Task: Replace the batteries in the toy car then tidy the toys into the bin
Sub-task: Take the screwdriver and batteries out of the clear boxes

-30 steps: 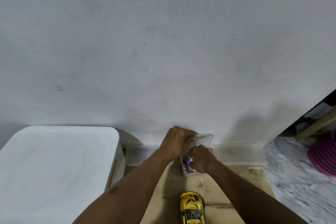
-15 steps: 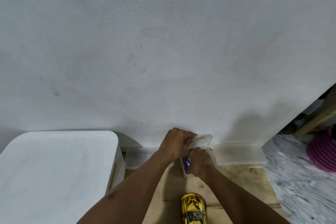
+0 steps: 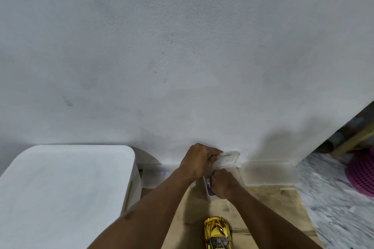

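A shiny yellow toy car (image 3: 218,232) stands on the wooden table (image 3: 269,204) at the bottom edge of the view, nose pointing away from me. Farther back, near the wall, my left hand (image 3: 199,160) grips the raised lid (image 3: 227,158) of a small clear plastic box (image 3: 208,190). My right hand (image 3: 223,185) is curled down inside that box, fingers closed around something purple-blue that is mostly hidden. I cannot tell what it holds.
A large white lidded bin (image 3: 64,192) stands to the left of the table. Two more clear plastic containers (image 3: 267,174) sit along the white wall. At the right lie marble floor (image 3: 334,208) and a pink mesh basket (image 3: 362,174).
My left hand has tilted the lid slightly higher and my right hand has dipped deeper into the box. The view has shifted a little, showing the right container more clearly.
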`<action>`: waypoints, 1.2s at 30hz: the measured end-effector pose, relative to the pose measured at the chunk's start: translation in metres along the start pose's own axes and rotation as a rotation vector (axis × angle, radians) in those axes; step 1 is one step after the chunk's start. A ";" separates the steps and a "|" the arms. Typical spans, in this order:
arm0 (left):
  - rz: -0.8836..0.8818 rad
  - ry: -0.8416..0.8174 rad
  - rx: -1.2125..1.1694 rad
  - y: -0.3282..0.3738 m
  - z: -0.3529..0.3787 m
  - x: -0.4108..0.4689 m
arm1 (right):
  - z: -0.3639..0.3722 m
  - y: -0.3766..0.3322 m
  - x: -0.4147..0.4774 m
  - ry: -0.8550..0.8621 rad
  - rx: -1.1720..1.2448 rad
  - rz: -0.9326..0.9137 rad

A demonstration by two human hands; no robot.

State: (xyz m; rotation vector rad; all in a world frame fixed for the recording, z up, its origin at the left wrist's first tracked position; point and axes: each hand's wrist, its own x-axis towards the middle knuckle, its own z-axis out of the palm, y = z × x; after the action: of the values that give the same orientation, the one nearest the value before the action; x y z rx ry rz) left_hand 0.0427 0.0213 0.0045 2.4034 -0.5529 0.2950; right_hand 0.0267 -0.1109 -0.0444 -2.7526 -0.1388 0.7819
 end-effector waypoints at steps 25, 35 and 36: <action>0.032 -0.007 0.066 -0.005 -0.001 0.000 | -0.035 0.016 0.001 -0.357 0.146 -0.202; 0.056 0.001 0.102 -0.007 -0.001 -0.001 | -0.003 -0.003 0.006 0.036 -0.010 0.032; 0.058 -0.001 0.105 -0.007 -0.001 -0.002 | -0.002 -0.005 0.006 0.024 -0.049 0.025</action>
State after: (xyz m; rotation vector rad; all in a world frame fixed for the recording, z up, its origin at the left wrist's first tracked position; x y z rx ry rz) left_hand 0.0443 0.0274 0.0008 2.4913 -0.6222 0.3558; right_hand 0.0323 -0.1054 -0.0440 -2.8134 -0.1205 0.7618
